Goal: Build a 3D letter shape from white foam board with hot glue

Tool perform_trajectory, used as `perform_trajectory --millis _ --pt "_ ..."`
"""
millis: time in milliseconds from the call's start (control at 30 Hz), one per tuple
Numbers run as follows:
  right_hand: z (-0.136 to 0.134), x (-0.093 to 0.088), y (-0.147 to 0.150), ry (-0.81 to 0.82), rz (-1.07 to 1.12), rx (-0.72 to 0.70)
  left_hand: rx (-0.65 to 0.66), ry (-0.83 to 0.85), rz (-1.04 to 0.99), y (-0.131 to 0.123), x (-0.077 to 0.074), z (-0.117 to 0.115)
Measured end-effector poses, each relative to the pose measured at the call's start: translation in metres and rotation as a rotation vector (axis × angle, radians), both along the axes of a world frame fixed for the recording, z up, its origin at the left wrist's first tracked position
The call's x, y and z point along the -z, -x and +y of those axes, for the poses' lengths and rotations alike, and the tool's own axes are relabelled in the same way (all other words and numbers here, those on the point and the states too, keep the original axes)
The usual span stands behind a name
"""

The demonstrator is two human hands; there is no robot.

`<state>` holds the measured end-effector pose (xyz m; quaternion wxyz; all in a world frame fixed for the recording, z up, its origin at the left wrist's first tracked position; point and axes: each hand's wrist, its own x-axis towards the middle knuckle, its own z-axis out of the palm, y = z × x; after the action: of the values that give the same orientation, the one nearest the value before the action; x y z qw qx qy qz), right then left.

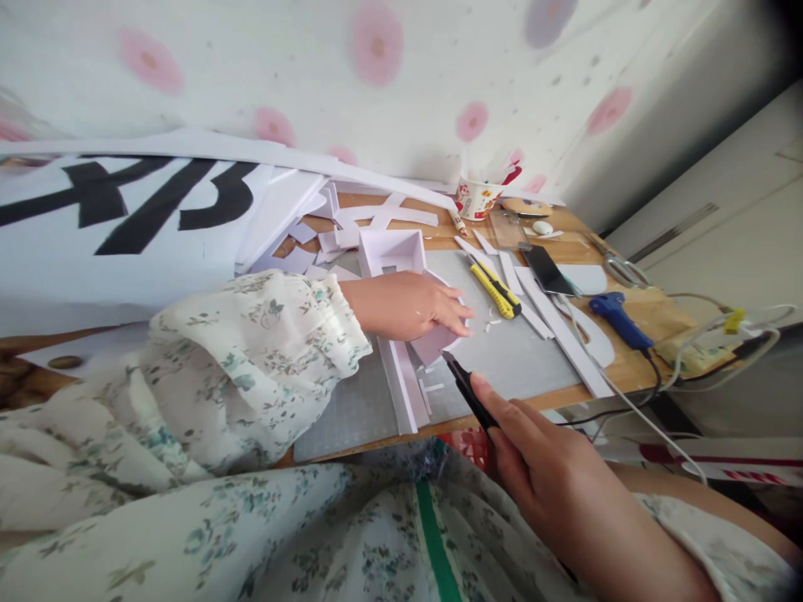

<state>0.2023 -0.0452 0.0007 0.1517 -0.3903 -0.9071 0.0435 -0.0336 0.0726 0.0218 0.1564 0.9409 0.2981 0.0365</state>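
Observation:
My right hand (pixel 533 451) is wrapped round a black utility knife (pixel 467 390), its tip pointing up and left. The tip is close to the lower edge of a small white foam board piece (pixel 432 344). My left hand (pixel 423 308) lies over that piece and holds it, thumb hidden. Beneath my left wrist is a white foam board box (pixel 392 249) with upright walls, partly covered by the hand. A long foam board strip with a raised side (pixel 397 389) runs from it toward the table's near edge. Both rest on a grey cutting mat (pixel 351 418).
A yellow utility knife (pixel 495 291), a phone (pixel 549 270), a blue glue gun (pixel 621 321) and scissors (pixel 621 266) lie to the right, among foam board strips (pixel 558 330) and cables. A paper cup (pixel 478 199) stands behind. Foam board scraps (pixel 294 251) and a large lettered sheet (pixel 125 276) are at left.

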Motion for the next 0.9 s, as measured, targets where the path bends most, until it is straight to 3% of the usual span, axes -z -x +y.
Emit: perform_trajectory --millis 200,467,900 --pt "-0.007 0.006 0.004 0.073 -0.064 -0.046 0.001 0.003 -0.010 0.000 -0.001 -0.001" --pt "-0.006 -0.008 0.000 -0.043 -0.026 -0.040 -0.004 0.015 -0.012 -0.001 -0.001 -0.001" --pt "-0.005 0.001 0.002 -0.071 -0.058 -0.034 -0.007 0.008 0.012 -0.001 -0.001 -0.001"
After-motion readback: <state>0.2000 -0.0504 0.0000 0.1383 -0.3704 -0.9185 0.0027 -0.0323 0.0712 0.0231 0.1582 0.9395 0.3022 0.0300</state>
